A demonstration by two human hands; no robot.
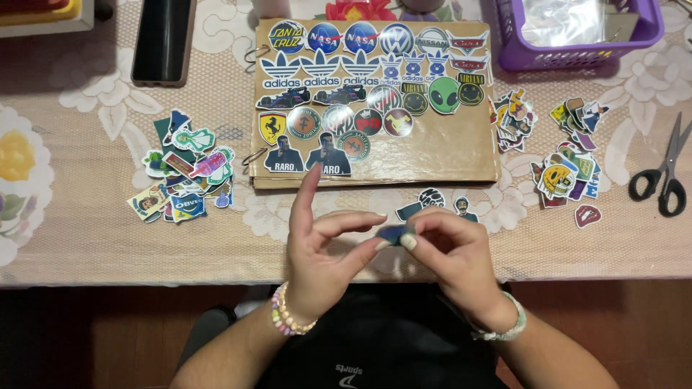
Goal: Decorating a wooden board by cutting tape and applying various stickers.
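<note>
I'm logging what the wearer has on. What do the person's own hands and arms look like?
Both forearms are bare, no sleeves. The left hand has a pastel beaded bracelet at the wrist. The right hand has a pale bracelet and light-painted nails.

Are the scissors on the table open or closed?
Closed. The scissors lie flat on the tablecloth at the right; their blades are together in one narrow strip, and the two black handle loops sit side by side.
</note>
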